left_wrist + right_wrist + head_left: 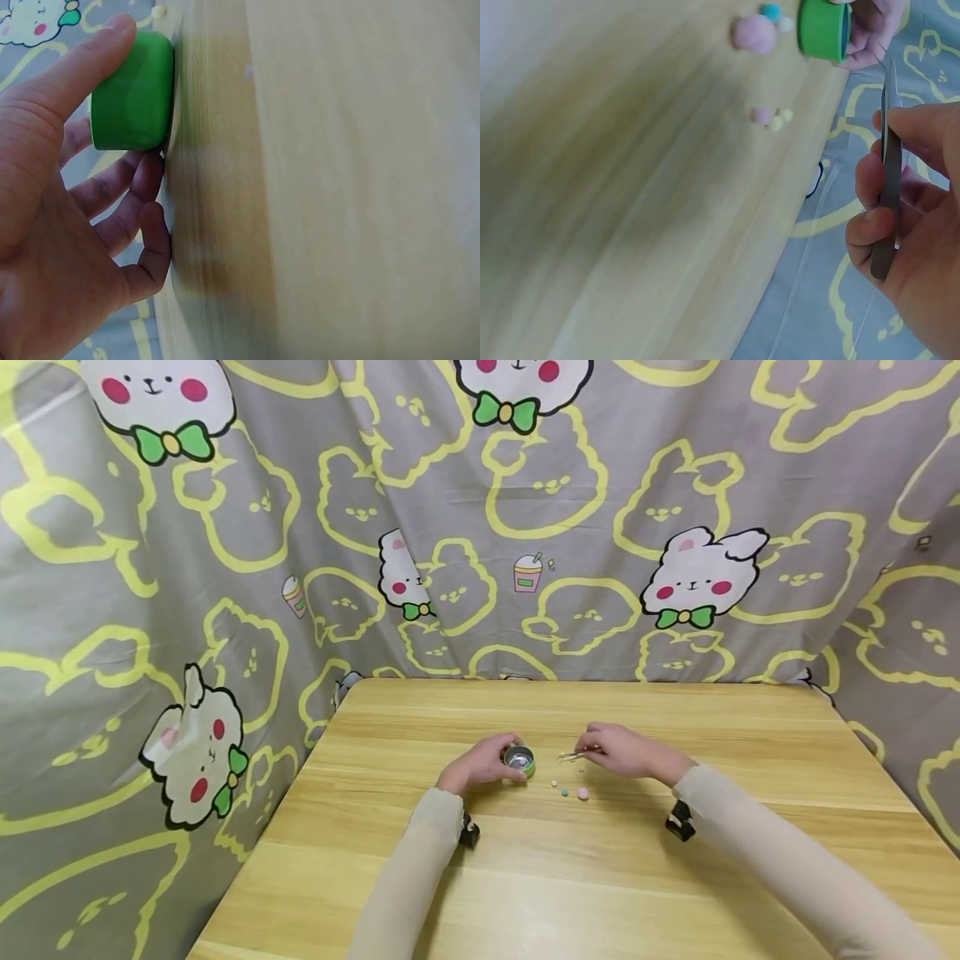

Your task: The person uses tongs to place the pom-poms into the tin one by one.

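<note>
- a green cup (520,760) is gripped between thumb and curled fingers of the left hand (480,764).
- tweezers (576,755) are pinched by the right hand (626,752), at the cup's 3 o'clock.

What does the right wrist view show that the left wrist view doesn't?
Only the right wrist view shows the right hand holding tweezers, plus small pink, teal and pale balls lying on the table. Only the left wrist view shows the left hand up close, thumb over the cup's green side and fingers beneath it. Both show the green cup, the left hand gripping it, the wooden table and the printed cloth.
</note>
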Available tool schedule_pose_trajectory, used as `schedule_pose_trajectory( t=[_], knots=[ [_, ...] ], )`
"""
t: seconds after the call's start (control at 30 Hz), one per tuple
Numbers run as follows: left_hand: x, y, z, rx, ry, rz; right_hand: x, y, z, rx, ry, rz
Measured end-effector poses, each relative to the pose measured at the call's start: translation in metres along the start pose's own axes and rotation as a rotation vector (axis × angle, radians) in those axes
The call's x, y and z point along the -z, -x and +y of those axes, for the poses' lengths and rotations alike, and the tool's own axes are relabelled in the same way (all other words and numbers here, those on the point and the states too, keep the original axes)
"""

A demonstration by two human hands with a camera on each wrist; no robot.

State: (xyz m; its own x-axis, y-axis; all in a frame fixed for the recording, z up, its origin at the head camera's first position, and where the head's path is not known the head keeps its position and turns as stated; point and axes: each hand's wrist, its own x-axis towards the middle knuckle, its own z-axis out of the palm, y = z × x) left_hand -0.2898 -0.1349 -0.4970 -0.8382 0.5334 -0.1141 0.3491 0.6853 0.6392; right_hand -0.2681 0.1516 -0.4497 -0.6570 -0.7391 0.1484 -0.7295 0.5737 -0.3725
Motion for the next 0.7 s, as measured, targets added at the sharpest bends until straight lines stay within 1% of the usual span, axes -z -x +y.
schedule_pose_trajectory(
  t=[0.2, 0.33, 0.47, 0.7],
  knots=[
    [0.001, 0.0, -0.001, 0.002, -0.005, -0.001, -0.004, 0.029, 0.005, 0.033, 0.012, 0.003],
    [0.001, 0.0, -0.001, 0.002, -0.012, 0.001, -0.009, 0.042, 0.008, 0.026, -0.001, -0.004],
    [0.001, 0.001, 0.001, 0.003, -0.006, 0.0, -0.012, 0.05, 0.01, 0.015, -0.011, -0.008],
    [0.0, 0.002, 0.001, -0.001, -0.01, 0.002, -0.015, 0.055, 0.01, -0.006, -0.028, -0.016]
  ],
)
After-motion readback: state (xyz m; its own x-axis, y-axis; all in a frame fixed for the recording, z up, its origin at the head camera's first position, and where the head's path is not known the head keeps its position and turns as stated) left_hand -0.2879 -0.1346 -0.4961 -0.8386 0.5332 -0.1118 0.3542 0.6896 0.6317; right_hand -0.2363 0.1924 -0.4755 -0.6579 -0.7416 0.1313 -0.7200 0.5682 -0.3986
